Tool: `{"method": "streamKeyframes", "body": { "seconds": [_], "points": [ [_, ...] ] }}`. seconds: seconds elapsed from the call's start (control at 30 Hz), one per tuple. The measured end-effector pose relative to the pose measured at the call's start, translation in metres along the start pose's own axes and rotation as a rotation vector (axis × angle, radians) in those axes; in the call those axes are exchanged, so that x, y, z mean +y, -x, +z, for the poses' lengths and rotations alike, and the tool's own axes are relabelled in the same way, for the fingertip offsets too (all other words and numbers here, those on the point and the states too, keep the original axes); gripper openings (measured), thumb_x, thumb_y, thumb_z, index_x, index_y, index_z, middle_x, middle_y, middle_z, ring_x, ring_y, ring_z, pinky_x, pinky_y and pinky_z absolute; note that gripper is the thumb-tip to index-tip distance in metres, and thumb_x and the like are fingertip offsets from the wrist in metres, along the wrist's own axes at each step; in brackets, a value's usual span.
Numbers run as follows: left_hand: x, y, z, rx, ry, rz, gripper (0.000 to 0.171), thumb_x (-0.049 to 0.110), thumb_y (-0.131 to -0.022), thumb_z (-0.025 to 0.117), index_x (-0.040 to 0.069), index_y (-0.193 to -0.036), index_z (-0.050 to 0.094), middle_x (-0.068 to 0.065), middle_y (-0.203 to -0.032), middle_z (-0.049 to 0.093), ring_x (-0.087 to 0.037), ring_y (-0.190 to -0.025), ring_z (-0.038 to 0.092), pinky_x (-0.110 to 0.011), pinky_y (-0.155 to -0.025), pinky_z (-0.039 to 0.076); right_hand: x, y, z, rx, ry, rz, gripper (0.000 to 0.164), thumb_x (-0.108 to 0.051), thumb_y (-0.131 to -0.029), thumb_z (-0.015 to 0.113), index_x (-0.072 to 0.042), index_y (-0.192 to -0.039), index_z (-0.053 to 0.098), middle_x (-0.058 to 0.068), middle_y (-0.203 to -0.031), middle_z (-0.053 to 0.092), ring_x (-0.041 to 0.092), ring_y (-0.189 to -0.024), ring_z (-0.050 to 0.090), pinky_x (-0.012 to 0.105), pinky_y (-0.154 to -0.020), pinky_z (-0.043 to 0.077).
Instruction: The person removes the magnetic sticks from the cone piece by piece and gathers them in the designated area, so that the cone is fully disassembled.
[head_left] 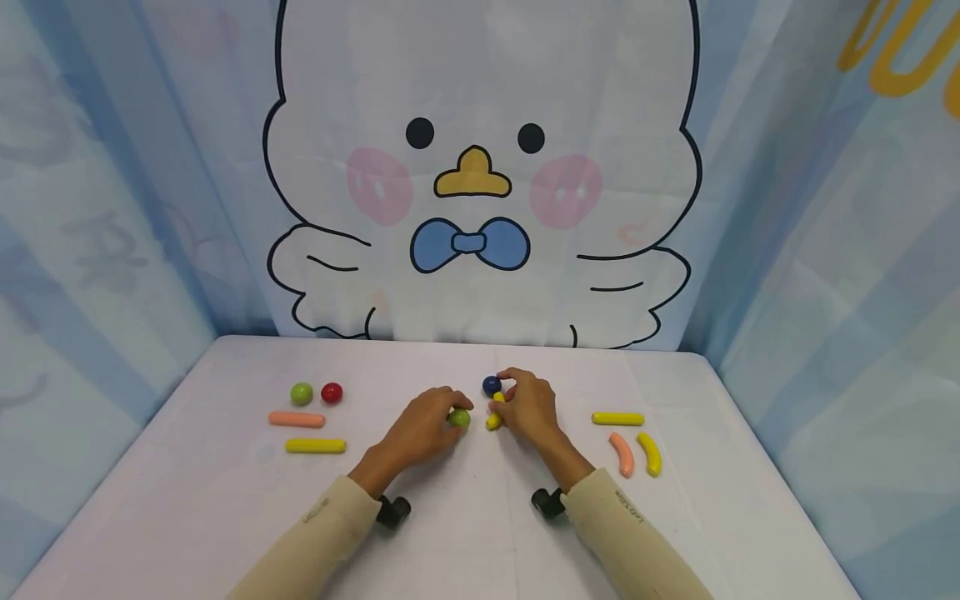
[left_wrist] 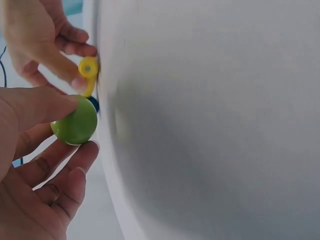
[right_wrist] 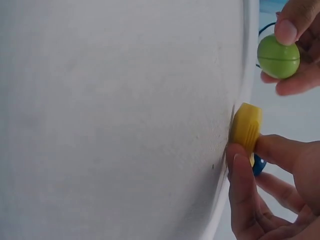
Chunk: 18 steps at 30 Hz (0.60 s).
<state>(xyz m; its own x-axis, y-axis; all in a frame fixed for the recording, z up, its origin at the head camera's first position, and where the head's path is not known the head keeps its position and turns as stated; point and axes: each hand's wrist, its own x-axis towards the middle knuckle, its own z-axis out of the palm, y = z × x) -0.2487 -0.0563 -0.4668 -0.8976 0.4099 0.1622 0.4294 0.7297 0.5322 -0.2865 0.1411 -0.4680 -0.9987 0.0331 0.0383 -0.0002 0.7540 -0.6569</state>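
My left hand (head_left: 422, 427) pinches a green ball (head_left: 460, 418) between thumb and fingers, near the middle of the table. In the right wrist view a thin seam runs round this green ball (right_wrist: 278, 57). Just to its right, my right hand (head_left: 534, 410) pinches a short yellow stick (head_left: 492, 422) at the tabletop. A round inset shows in the end of the yellow stick (left_wrist: 88, 67) in the left wrist view. A dark blue ball (head_left: 491, 385) sits at the far end of the stick, beside the right fingertips; the fingers partly hide it in the right wrist view.
On the left lie another green ball (head_left: 302, 393), a red ball (head_left: 332, 393), an orange stick (head_left: 297, 419) and a straight yellow stick (head_left: 315, 446). To the right are a straight yellow stick (head_left: 618, 418), a curved orange stick (head_left: 622, 454) and a curved yellow stick (head_left: 649, 453).
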Motion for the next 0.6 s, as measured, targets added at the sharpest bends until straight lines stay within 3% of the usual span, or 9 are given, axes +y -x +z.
{"method": "streamKeyframes", "body": {
  "seconds": [0.23,0.6],
  "points": [
    [-0.012,0.011,-0.019,0.034,0.024,-0.107,0.033,0.006,-0.093,0.081,0.013,-0.124,0.073,-0.002,-0.118,0.069,-0.021,-0.106,0.064,-0.043,-0.103,0.057,0.001,0.001,0.000,-0.008,-0.015,0.017,0.051,-0.015,-0.088,0.088,-0.015,-0.136,0.071,0.008,-0.096,0.070,0.020,-0.079,0.065,0.022,-0.057,0.055],
    [-0.050,0.024,-0.045,0.088,-0.035,-0.143,0.035,0.001,-0.092,0.080,0.011,-0.125,0.073,-0.005,-0.116,0.066,-0.026,-0.107,0.065,-0.046,-0.100,0.058,0.002,0.000,0.000,-0.014,0.003,0.007,0.052,-0.016,-0.088,0.088,-0.016,-0.137,0.070,0.006,-0.093,0.069,0.022,-0.084,0.062,0.023,-0.060,0.053]
  ]
}}
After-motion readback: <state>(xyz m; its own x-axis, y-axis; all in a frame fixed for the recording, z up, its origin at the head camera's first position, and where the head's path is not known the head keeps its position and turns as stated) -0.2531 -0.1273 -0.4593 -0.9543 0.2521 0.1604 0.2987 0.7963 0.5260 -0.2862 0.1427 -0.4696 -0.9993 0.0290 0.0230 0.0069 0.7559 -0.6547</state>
